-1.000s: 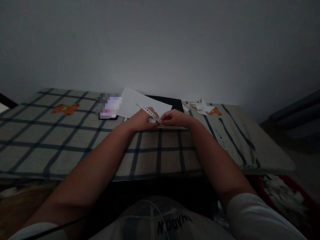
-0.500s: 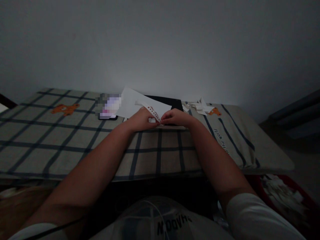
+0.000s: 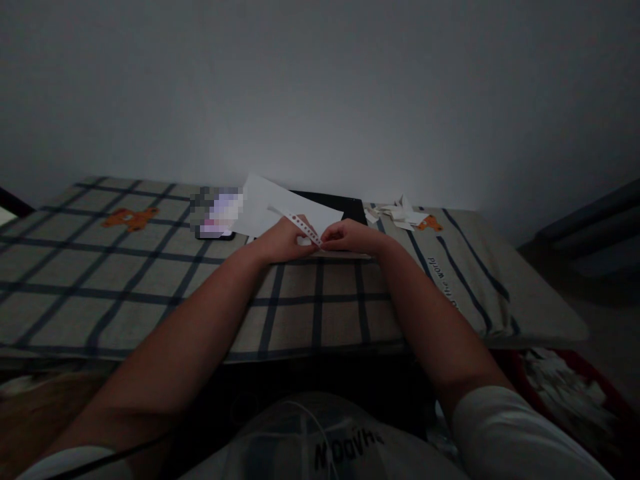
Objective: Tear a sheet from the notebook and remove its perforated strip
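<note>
Between my two hands is a narrow white paper strip [image 3: 303, 225] with a row of dark holes along it. My left hand [image 3: 284, 240] is closed, its fingertips pinching the strip's near end. From the other side, my right hand [image 3: 349, 235] is also closed, thumb and forefinger pressed together at that same end. The strip's far end sticks out up and to the left, over a white sheet of paper [image 3: 265, 200]. Under the sheet and my hands lies a flat black board or folder [image 3: 345, 204], partly covered.
A phone [image 3: 216, 235], its screen blurred out, lies left of the paper. Torn white paper scraps [image 3: 400, 215] are heaped to the right. The checked tablecloth [image 3: 165, 280] reaches the table's front edge. A red bin [image 3: 515, 373] with crumpled paper stands below right.
The strip has tilted slightly, its far end shifting a little to the left and down. Both hands stay at nearly the same spot, with only small finger movements.
</note>
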`<control>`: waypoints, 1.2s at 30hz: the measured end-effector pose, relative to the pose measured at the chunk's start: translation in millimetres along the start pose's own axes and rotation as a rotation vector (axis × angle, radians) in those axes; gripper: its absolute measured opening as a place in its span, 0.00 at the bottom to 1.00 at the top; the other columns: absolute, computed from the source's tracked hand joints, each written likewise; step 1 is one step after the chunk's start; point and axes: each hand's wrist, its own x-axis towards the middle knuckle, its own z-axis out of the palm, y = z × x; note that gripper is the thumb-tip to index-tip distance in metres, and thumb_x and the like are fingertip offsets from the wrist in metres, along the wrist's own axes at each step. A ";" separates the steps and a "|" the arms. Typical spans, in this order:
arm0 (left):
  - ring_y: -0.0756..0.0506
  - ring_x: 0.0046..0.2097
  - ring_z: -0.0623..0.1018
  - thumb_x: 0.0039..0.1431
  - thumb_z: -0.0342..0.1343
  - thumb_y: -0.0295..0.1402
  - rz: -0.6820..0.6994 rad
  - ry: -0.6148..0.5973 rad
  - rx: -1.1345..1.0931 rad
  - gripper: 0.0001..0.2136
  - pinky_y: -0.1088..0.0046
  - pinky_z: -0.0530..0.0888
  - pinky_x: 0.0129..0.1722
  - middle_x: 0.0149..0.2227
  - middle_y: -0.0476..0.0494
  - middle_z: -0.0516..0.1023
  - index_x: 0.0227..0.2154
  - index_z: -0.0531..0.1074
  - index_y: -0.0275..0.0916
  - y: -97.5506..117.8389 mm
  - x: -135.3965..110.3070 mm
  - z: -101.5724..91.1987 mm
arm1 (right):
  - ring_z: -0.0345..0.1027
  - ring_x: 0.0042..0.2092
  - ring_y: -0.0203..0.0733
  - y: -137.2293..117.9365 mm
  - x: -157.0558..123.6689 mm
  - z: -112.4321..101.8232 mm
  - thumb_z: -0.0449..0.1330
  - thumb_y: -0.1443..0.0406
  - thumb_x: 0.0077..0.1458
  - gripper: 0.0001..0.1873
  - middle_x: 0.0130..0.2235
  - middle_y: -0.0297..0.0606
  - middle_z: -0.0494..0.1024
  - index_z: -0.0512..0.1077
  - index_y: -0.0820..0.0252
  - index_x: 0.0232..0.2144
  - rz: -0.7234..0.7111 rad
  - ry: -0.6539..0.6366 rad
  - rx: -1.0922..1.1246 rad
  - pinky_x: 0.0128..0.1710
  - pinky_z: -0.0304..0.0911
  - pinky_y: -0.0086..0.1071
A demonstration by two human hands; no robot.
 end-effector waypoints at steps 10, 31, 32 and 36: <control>0.46 0.35 0.74 0.58 0.55 0.36 0.033 -0.035 -0.026 0.09 0.66 0.70 0.40 0.31 0.43 0.75 0.29 0.75 0.36 0.0 1.5 -2.1 | 0.64 0.33 0.35 -0.2 3.6 5.6 0.60 0.62 0.53 0.09 0.31 0.35 0.76 0.75 0.63 0.32 -0.063 0.039 -0.033 0.36 0.59 0.31; 0.46 0.39 0.76 0.56 0.57 0.41 0.003 0.044 -0.230 0.12 0.70 0.72 0.43 0.35 0.45 0.78 0.32 0.77 0.37 -1.8 1.9 -4.5 | 0.67 0.35 0.38 2.2 6.5 10.8 0.63 0.60 0.49 0.10 0.32 0.38 0.76 0.74 0.63 0.30 -0.173 0.185 0.151 0.37 0.63 0.33; 0.45 0.40 0.77 0.56 0.57 0.41 0.001 0.044 -0.244 0.12 0.69 0.72 0.44 0.37 0.45 0.79 0.32 0.78 0.37 -1.8 2.2 -4.6 | 0.67 0.35 0.38 1.9 6.4 11.0 0.63 0.60 0.49 0.10 0.32 0.38 0.76 0.73 0.62 0.30 -0.175 0.192 0.164 0.37 0.63 0.33; 0.44 0.42 0.78 0.56 0.57 0.40 -0.022 0.053 -0.295 0.12 0.68 0.72 0.47 0.39 0.45 0.81 0.35 0.79 0.37 -5.0 2.8 -3.3 | 0.67 0.35 0.37 0.6 6.4 11.0 0.63 0.60 0.48 0.09 0.32 0.36 0.75 0.73 0.61 0.29 -0.174 0.211 0.208 0.36 0.62 0.33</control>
